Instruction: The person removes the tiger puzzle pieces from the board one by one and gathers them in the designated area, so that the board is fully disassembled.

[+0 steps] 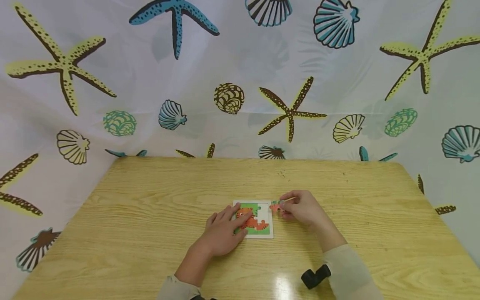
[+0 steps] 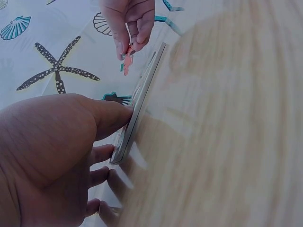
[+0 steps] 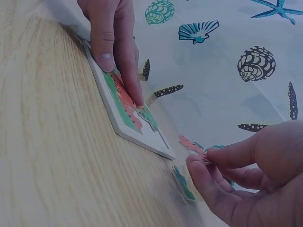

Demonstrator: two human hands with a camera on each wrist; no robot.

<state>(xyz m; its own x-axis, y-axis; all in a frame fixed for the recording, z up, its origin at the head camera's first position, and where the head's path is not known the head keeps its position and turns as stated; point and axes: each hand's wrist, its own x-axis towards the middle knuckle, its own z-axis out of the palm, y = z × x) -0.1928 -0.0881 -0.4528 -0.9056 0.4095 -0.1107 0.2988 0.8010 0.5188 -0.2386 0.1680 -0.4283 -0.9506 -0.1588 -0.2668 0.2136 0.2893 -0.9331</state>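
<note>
A small jigsaw puzzle in a white-rimmed tray lies flat mid-table, showing an orange striped animal on green. Its upper right part is bare white. My left hand rests on the tray's left side, fingers spread over the picture and thumb at the near edge. Just off the tray's right rim, my right hand pinches an orange and green puzzle piece between thumb and fingertips, raised above the table. Below it in the right wrist view, a loose green puzzle piece lies on the wood beside the tray.
The wooden table reaches back to a white cloth printed with starfish and shells, hanging behind and at both sides. A black cylindrical object sits by my right sleeve.
</note>
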